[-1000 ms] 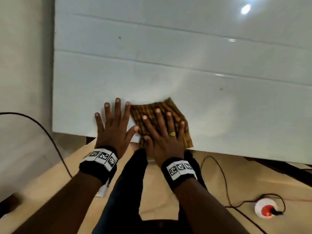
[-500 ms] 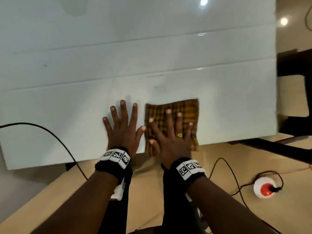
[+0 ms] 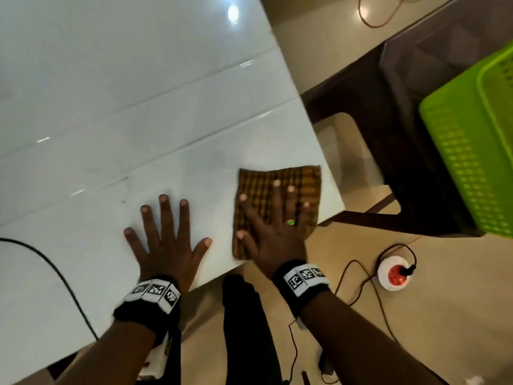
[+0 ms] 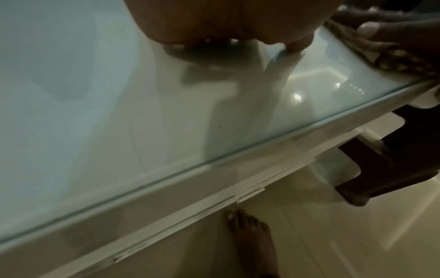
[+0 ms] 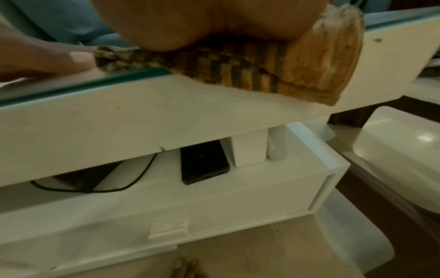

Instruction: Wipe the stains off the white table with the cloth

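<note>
A: Position of checked cloth (image 3: 277, 209)?
B: Flat on white counter (image 3: 138, 107), at near right corner. Near edge of checked cloth overhanging counter rim; confirmed in right wrist view (image 5: 262, 71), folded layers drooping past glass edge.

A: State of right hand (image 3: 273, 232)?
B: Palm down on checked cloth, fingers straight and spread, pressing. Nothing gripped. Green-stoned ring (image 3: 290, 222) on one finger. Marker wristband (image 3: 304, 276) on wrist.

A: State of left hand (image 3: 166, 245)?
B: Palm down on bare counter, just left of checked cloth, fingers straight and splayed. Thumb tip near checked cloth edge; contact impossible to confirm. Left wrist view: heel of left hand (image 4: 226, 20) resting on glossy top, reflection beneath. Hands side by side, apart.

A: Stains on counter?
B: Small dark speck (image 3: 123, 201) left of checked cloth, beyond left hand fingertips. Faint mark (image 3: 125, 178) on seam line further back.

A: Surroundings relative to counter?
B: Black cable (image 3: 55, 270) across near left portion. Right of counter: dark stool (image 3: 402, 134), green perforated basket (image 3: 472, 134). On floor below right corner: white round socket with red centre (image 3: 395, 275), black plug inserted. Under counter: shelf (image 5: 214, 188) holding black device (image 5: 202, 163), white box (image 5: 248, 148). Bare foot (image 4: 252, 235) on floor tiles below near edge.
</note>
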Tool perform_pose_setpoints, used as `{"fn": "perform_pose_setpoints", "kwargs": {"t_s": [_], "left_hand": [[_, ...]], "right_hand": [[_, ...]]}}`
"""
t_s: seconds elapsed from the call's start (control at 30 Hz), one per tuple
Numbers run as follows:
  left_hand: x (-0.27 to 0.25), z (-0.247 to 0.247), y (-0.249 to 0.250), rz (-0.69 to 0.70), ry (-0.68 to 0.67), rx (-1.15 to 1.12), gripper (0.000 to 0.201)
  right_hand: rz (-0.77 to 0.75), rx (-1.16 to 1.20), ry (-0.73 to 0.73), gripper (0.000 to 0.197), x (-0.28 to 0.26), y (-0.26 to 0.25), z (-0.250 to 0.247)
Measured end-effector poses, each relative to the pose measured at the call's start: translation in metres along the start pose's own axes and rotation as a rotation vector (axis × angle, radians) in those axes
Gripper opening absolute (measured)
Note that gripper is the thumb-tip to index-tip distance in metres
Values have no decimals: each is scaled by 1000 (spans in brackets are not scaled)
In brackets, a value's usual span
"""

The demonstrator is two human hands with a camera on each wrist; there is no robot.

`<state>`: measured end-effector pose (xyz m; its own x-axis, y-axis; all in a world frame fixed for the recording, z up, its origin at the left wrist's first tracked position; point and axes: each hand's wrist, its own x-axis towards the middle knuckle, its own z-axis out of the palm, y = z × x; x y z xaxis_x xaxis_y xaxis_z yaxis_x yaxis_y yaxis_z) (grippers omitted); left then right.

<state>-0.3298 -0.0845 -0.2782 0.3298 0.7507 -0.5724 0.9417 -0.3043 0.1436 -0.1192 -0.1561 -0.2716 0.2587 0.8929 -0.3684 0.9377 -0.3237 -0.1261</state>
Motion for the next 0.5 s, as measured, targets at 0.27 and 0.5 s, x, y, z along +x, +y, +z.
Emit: {"fn": "perform_pose_setpoints", "kwargs": {"t_s": [0.27, 0.5], "left_hand": [[3, -4, 5, -76, -78, -23, 90], [4, -16, 7, -47, -175, -31, 100]], "right_hand": [[233, 27, 33, 61, 18, 110, -13], [279, -9, 17, 64, 25, 108, -22]]}}
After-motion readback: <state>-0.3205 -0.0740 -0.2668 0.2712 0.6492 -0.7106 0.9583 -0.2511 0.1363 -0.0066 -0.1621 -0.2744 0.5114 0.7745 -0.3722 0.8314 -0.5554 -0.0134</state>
